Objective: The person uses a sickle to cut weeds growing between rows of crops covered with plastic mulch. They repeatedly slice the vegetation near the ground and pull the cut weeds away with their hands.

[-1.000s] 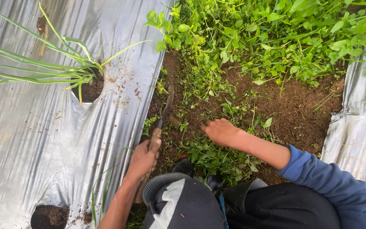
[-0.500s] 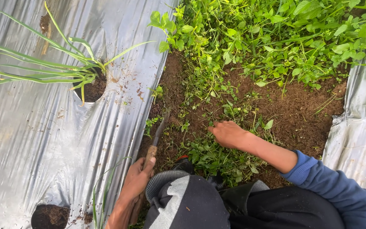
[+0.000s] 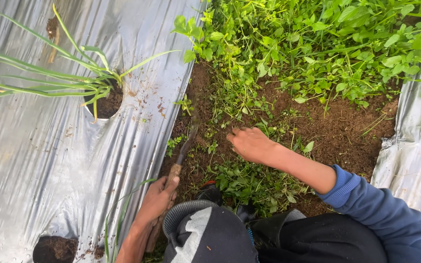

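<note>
Left hand: your left hand (image 3: 158, 198) is clamped round the wooden handle of a sickle (image 3: 180, 155), blade lying on the soil (image 3: 347, 131) beside the silver mulch sheet (image 3: 40, 156).
Right hand: your right hand (image 3: 249, 143) presses fingers-down into low weeds (image 3: 249, 182); whether it grips any, you cannot tell.
Nearby: a leafy seedling (image 3: 74, 73) stands in a hole in the sheet.

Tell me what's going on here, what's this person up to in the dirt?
A person crouches over a strip of soil between sheets of silver plastic mulch. The left hand grips the wooden handle of a curved-bladed hand tool, its tip in the earth. The right hand is down among low green weeds, fingers in the leaves. Thicker weeds cover the ground beyond, and a long-leaved plant grows from a hole in the plastic.
</note>
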